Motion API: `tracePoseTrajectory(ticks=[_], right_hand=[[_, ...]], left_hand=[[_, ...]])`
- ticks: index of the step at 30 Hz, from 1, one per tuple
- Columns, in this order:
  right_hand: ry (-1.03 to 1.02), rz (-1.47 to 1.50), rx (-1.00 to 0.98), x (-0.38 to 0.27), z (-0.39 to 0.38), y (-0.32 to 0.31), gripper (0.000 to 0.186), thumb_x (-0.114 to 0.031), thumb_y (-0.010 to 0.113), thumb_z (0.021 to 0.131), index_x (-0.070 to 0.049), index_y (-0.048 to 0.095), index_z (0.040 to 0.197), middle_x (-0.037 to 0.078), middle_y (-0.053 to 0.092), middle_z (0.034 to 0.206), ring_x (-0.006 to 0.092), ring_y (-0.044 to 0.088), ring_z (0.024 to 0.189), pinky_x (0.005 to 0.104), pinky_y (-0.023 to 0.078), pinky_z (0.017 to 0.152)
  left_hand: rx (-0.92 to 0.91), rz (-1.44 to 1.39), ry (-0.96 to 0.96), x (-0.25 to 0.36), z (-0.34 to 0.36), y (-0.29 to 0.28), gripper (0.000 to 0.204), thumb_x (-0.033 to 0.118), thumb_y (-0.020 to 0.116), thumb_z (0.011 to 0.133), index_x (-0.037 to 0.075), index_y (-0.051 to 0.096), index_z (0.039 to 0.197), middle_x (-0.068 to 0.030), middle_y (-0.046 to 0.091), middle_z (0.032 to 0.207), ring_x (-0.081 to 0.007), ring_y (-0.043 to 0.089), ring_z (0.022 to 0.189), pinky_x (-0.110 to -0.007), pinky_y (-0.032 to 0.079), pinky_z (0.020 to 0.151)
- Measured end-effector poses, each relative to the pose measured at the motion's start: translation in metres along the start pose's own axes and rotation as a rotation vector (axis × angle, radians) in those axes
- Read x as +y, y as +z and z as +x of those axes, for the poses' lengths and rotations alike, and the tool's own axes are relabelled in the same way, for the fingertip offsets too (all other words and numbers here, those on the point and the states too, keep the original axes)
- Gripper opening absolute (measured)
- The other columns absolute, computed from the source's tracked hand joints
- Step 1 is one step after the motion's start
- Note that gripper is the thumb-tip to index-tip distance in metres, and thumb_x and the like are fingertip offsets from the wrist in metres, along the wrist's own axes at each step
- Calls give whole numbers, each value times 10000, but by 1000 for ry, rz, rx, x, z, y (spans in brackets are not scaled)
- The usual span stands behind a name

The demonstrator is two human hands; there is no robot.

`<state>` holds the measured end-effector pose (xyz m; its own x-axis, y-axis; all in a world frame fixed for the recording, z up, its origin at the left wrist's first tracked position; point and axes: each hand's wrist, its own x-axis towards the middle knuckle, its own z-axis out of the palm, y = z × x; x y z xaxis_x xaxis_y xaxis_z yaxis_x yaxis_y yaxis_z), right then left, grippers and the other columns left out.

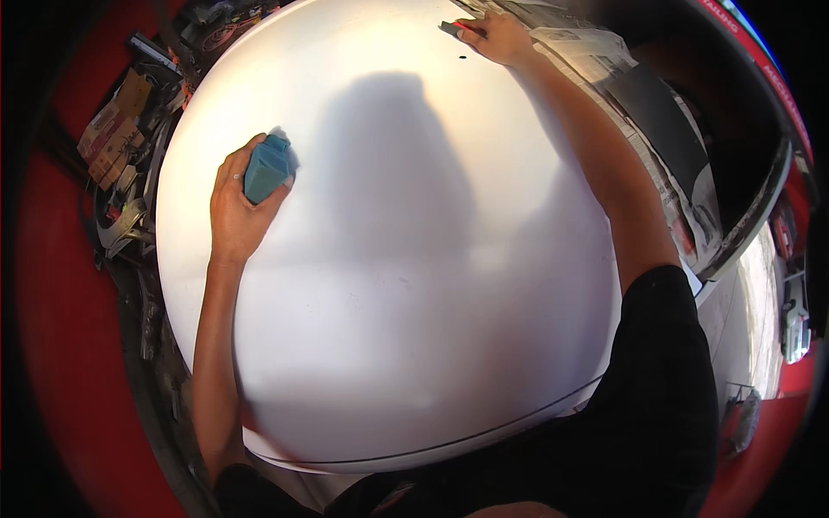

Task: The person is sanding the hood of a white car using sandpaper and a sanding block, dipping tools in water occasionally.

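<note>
A broad, smooth white car body panel fills the middle of the view. On its left side my left hand is closed around a teal, angular, bottle-shaped object, which rests on or just above the surface. My right arm reaches to the panel's far right edge. There my right hand pinches a small, flat, dark grey piece with a red strip; its exact kind is hard to make out. A small dark oval hole or mark shows on the panel below that hand.
Newspaper and masking sheets cover the area along the right edge, with a dark panel beside them. Cardboard boxes and cluttered parts stand at the left. A white vehicle is far off right. Shadows fall across the panel.
</note>
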<state>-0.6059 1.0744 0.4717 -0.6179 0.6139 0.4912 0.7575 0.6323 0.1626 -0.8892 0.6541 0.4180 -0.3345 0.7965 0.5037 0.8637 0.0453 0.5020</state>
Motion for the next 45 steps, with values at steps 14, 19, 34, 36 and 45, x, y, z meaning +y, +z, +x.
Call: tracePoseTrajectory(ticks=[14,19,34,36,45], right_hand=[[-72,48,-64,-8,-233,-148,485,-450,596,993,-178,681,1385,122,574,940,301,647,868,439,544,781],[87,-33,-66,4,-42,-55,499,-518,501,983,-236,682,1353,178,675,1107,356,680,1064,497,536,920],[-216,53,0,-78,-110,-77,479,-528,518,1008,-270,662,1385,121,609,1091,290,627,1074,447,562,829],[-315,135,-31,-93,-179,-127,454,-460,598,999,-244,674,1391,96,560,1009,263,599,958,420,538,775],[-655,533,-155,-138,-155,-116,459,-159,785,861,-65,722,1307,71,569,1002,191,521,947,300,439,756]], left_hand=[[15,114,30,-10,1,-11,716,121,819,811,142,553,1475,-111,599,1387,-300,585,1292,-436,489,1095],[17,83,23,0,4,-8,690,75,801,802,127,570,1450,-114,607,1368,-297,599,1271,-442,495,1087],[71,135,47,-23,-7,-12,729,365,880,808,166,573,1438,-85,616,1353,-271,593,1279,-426,524,1063],[80,120,69,-20,-4,-10,746,394,891,789,184,576,1432,-78,616,1355,-266,601,1266,-420,537,1037],[-137,-80,150,-4,5,-13,536,283,861,812,176,652,1293,-51,660,1257,-266,610,1233,-421,510,1053]])
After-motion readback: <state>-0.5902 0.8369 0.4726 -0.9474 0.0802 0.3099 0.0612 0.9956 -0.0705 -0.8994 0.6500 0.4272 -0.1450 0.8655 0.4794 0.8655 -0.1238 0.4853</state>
